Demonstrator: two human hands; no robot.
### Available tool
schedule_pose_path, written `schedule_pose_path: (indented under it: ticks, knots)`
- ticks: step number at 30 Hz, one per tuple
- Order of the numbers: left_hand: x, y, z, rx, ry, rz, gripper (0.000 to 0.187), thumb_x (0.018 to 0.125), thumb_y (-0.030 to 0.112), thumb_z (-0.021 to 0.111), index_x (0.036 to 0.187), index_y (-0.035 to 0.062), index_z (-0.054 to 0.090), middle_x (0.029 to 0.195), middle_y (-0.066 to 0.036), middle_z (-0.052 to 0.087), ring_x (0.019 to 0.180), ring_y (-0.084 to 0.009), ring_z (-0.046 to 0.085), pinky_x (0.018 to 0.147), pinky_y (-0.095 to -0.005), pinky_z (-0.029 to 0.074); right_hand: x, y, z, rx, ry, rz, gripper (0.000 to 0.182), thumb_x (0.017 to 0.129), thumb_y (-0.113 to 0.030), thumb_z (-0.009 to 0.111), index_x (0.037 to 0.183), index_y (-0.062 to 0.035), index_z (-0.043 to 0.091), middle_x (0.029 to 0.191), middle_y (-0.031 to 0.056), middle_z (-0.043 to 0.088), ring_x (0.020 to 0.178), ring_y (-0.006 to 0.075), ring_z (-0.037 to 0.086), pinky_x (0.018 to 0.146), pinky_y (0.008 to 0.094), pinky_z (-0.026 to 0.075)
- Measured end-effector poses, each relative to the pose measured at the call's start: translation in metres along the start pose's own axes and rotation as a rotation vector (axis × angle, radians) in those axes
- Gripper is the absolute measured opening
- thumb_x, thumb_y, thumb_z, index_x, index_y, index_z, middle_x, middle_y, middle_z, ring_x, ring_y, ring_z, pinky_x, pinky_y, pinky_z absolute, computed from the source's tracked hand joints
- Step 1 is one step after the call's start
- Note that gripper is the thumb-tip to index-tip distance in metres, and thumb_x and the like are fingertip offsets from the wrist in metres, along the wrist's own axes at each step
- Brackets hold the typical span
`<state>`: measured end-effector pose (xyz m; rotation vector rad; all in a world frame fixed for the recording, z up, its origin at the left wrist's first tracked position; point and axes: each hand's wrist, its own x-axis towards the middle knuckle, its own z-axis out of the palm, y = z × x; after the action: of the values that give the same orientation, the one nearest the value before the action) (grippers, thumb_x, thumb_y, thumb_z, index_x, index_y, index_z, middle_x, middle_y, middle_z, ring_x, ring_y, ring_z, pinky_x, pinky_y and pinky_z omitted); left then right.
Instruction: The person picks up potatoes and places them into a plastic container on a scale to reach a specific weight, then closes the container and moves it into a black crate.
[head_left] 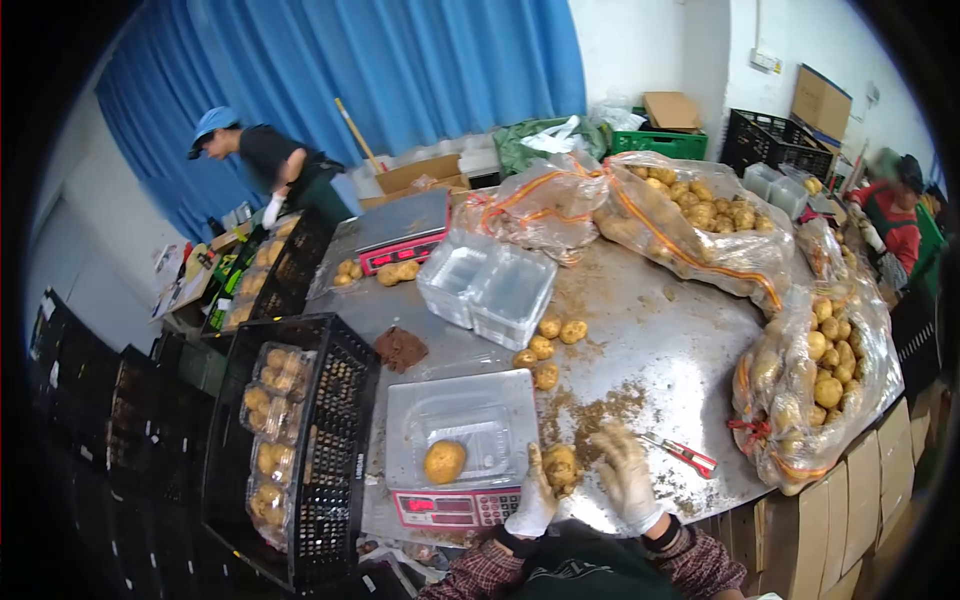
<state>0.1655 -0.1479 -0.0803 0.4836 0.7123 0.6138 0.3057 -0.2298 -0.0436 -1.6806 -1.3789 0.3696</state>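
Observation:
My left hand point(533, 500), in a white glove, is upright against the left side of a potato point(561, 468) on the metal table; whether it grips the potato is unclear. My right hand point(627, 475), in a soiled glove, is spread just right of that potato, holding nothing. Left of my hands, a clear plastic tray point(485, 440) with one potato point(445, 461) in it rests on a scale point(400, 410). Several loose potatoes point(541, 347) lie beyond, near stacked empty trays point(487, 285). A red cutter knife point(685, 455) lies to the right.
A black crate point(335, 440) of packed potatoes stands left. Potato bags point(700, 240) lie at the back and right point(795, 400). A second scale point(405, 225) is behind. One co-worker point(290, 165) stands back left, another point(890, 215) far right.

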Motion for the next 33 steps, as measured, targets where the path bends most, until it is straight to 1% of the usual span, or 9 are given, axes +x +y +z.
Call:
schedule_pose_path:
  ticks: [4,8,12,15,18,19,25,29,33]
  knots:
    - [-0.019,-0.01,0.037,0.207,0.039,0.302,0.058,0.096,0.052,0.036,0.133,0.0075,0.043,0.12,-0.005,0.056,0.11,-0.0163,0.053,0.09,-0.0306,0.046,0.028,-0.07,-0.008,-0.155,-0.057,-0.096,0.038,0.087,-0.025,0.054,0.121,-0.0072,0.055,0.113,0.0146,0.061,0.104,0.028,0.058,0.086,0.0399,0.046]
    - [-0.029,0.006,0.024,0.36,-0.065,0.141,0.059,0.096,0.053,0.036,0.111,0.0009,0.057,0.091,-0.005,0.063,0.081,-0.0137,0.06,0.07,-0.0233,0.049,0.039,-0.014,-0.001,-0.25,-0.171,0.188,0.03,0.091,-0.02,0.051,0.115,-0.0045,0.06,0.078,0.0155,0.066,0.07,0.0336,0.063,0.061,0.0408,0.051]
    - [-0.042,0.026,0.066,0.228,-0.041,0.096,0.057,0.093,0.057,0.04,0.101,0.0039,0.058,0.081,-0.001,0.059,0.068,-0.0102,0.055,0.061,-0.0238,0.044,0.027,-0.018,-0.038,0.364,-0.199,0.588,0.036,0.093,-0.023,0.052,0.123,-0.0041,0.055,0.097,0.0151,0.066,0.092,0.0196,0.065,0.076,0.0331,0.051]
    - [-0.03,0.023,0.057,0.286,-0.284,0.09,0.044,0.092,0.053,0.048,0.087,0.0101,0.051,0.067,0.004,0.04,0.055,-0.0079,0.037,0.049,-0.0252,0.032,0.01,-0.02,-0.028,0.483,-0.248,0.147,0.067,0.085,-0.031,0.065,0.14,-0.0071,0.034,0.131,0.0219,0.043,0.124,0.0309,0.042,0.103,0.0361,0.036]
    - [-0.022,0.013,0.041,0.18,-0.17,-0.094,0.054,0.092,0.054,0.046,0.12,0.0082,0.049,0.096,0.0,0.057,0.078,-0.0095,0.055,0.058,-0.0247,0.044,0.01,-0.036,-0.026,0.075,-0.2,-0.001,0.066,0.079,-0.039,0.067,0.133,-0.0087,0.044,0.124,0.0188,0.05,0.116,0.0346,0.048,0.097,0.0423,0.04]
    - [-0.027,0.019,0.057,0.139,-0.049,-0.128,0.039,0.09,0.053,0.05,0.09,0.0139,0.053,0.067,0.004,0.047,0.047,-0.0064,0.04,0.038,-0.0215,0.026,0.011,-0.039,-0.027,0.077,-0.193,0.003,0.066,0.079,-0.039,0.067,0.133,-0.0087,0.044,0.124,0.0188,0.05,0.116,0.0346,0.048,0.097,0.0423,0.04]
    - [-0.026,0.002,0.038,-0.027,-0.167,-0.351,0.045,0.091,0.056,0.045,0.095,0.0119,0.051,0.059,0.002,0.045,0.041,-0.0096,0.039,0.037,-0.023,0.027,0.015,-0.032,-0.027,-0.116,-0.059,0.072,0.026,0.086,-0.029,0.057,0.096,-0.0068,0.067,0.079,0.0136,0.067,0.076,0.0313,0.064,0.067,0.0378,0.05]
    - [-0.03,0.008,0.049,-0.029,-0.16,-0.35,0.051,0.091,0.059,0.04,0.097,0.0103,0.054,0.059,-0.001,0.047,0.042,-0.0111,0.038,0.044,-0.0237,0.032,0.016,-0.017,-0.015,0.587,0.115,0.316,0.021,0.09,-0.021,0.056,0.095,-0.0046,0.069,0.082,0.0133,0.067,0.076,0.0261,0.065,0.07,0.0331,0.05]
    - [-0.037,0.021,0.056,0.033,-0.126,-0.15,0.05,0.094,0.056,0.038,0.103,0.0095,0.055,0.066,-0.001,0.052,0.05,-0.0112,0.044,0.049,-0.0236,0.036,0.009,-0.028,-0.032,0.307,0.158,0.122,0.02,0.077,-0.01,0.071,0.097,-0.0052,0.069,0.095,0.0093,0.067,0.087,0.0212,0.062,0.075,0.0314,0.05]
